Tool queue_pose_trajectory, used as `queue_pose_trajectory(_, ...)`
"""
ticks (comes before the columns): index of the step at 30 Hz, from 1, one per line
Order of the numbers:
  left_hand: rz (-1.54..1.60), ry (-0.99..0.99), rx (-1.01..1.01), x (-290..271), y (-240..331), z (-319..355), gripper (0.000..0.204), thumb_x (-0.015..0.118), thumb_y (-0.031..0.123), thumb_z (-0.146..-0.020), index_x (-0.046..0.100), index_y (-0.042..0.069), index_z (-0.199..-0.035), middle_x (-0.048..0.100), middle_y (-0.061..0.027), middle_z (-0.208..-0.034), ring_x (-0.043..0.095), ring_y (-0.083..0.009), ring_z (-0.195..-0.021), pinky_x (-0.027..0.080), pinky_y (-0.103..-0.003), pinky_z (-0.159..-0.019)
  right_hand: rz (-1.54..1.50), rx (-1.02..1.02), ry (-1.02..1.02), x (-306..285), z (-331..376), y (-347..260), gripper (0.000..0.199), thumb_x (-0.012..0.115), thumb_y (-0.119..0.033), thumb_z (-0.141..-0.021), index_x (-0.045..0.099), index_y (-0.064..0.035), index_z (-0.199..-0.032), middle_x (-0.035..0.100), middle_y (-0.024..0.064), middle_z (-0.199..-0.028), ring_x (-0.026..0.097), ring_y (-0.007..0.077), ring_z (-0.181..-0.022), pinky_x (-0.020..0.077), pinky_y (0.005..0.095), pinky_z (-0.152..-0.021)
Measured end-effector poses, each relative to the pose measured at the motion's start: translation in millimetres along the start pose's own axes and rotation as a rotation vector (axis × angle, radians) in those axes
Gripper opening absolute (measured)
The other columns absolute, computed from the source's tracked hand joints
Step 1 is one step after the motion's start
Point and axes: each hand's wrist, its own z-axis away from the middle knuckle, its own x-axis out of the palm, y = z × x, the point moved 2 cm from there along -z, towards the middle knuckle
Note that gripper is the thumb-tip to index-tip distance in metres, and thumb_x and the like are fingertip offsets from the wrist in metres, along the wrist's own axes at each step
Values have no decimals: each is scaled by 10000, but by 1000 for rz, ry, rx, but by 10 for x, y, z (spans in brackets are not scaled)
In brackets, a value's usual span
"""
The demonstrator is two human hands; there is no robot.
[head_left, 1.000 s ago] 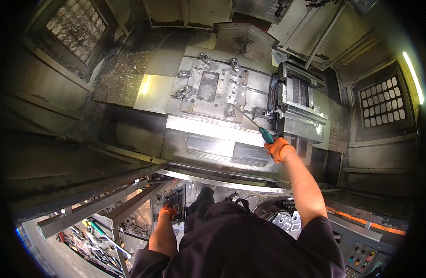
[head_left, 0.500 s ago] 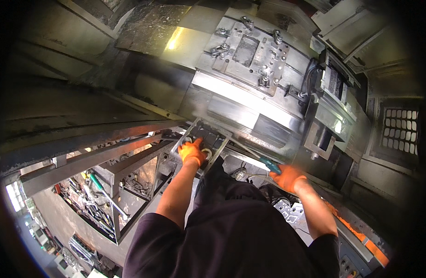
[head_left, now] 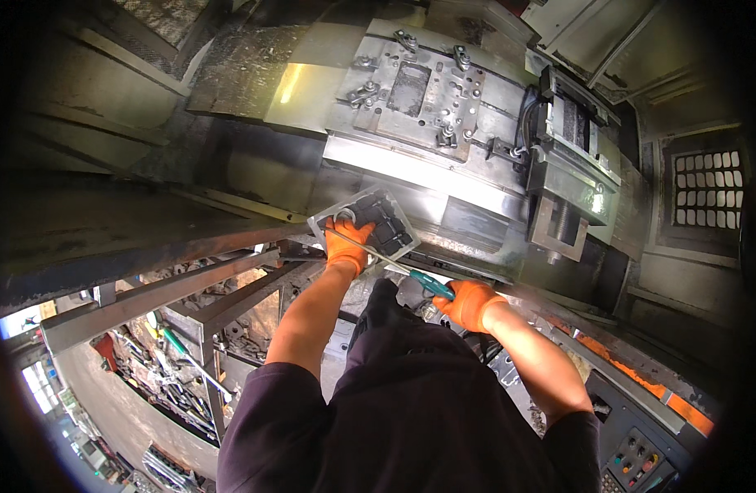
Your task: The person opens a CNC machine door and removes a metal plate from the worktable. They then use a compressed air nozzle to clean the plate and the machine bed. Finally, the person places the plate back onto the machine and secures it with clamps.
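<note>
Both my hands wear orange gloves. My left hand (head_left: 346, 248) grips the near left edge of a rectangular metal part (head_left: 398, 236), fingers curled over it. The part has a light rim and a dark, recessed, ribbed inside, and is tilted so that the inside shows. My right hand (head_left: 470, 306) is closed around a teal air blow gun (head_left: 431, 284). Its long thin metal nozzle runs up and left across the part's near edge, ending close to my left hand. The nozzle's tip is hard to make out there.
Beyond the part lies a machine bed with a fixture plate (head_left: 411, 89) and several clamps. A vise-like metal block (head_left: 568, 185) stands to the right. At left, a steel frame (head_left: 160, 300) surrounds a tray of loose tools (head_left: 168, 382). A control panel (head_left: 636, 456) is at lower right.
The metal part in my left hand has been raised and tipped, showing its recessed inside. My right hand has moved left with the blow gun, bringing the nozzle across the part.
</note>
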Motion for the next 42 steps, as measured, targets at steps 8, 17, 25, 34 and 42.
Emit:
queue_pose_trajectory(8, -87, -85, 38, 6, -44, -66, 602, 777, 301, -765, 659, 345, -1354, 595, -219, -1334, 492, -387, -1331, 241, -569, -1209, -38, 54, 89, -77, 43, -45, 465, 557, -482, -974, 717, -73, -1124, 743, 220, -1038, 691, 424, -1025, 541, 492, -907)
queue_pose_trajectory(17, -157, -34, 57, -111, -199, -28, 606, 759, 291, -786, 642, 369, -1375, 590, -199, -1337, 468, -375, -1360, 223, -573, -1219, -25, 312, 86, -43, 96, 620, 447, 556, -453, -986, 730, -93, -1186, 728, 218, -1146, 678, 414, -1107, 533, 483, -968)
queue_pose_trajectory(25, -232, -47, 56, -257, -221, -180, 540, 750, 362, -804, 657, 362, -1335, 622, -193, -1284, 493, -360, -1332, 219, -582, -1217, -69, 302, 60, -82, 237, 615, 450, 573, -466, -979, 728, -87, -1168, 729, 224, -1130, 682, 421, -1078, 528, 495, -949)
queue_pose_trajectory(34, -199, -58, 28, -343, -267, -187, 586, 766, 376, -806, 616, 363, -1372, 610, -173, -1281, 506, -349, -1303, 223, -571, -1220, -50, 298, 35, 121, 325, 786, 432, 621, -461, -948, 738, -92, -1141, 745, 197, -1072, 700, 397, -1033, 539, 488, -916)
queue_pose_trajectory(42, -205, -95, -28, -265, -334, -295, 634, 791, 392, -780, 611, 370, -1388, 613, -173, -1290, 496, -350, -1318, 226, -560, -1215, -48, 79, -114, 295, 547, 380, 410, 613, -474, -952, 713, -83, -1028, 734, 174, -968, 687, 397, -950, 538, 483, -842)
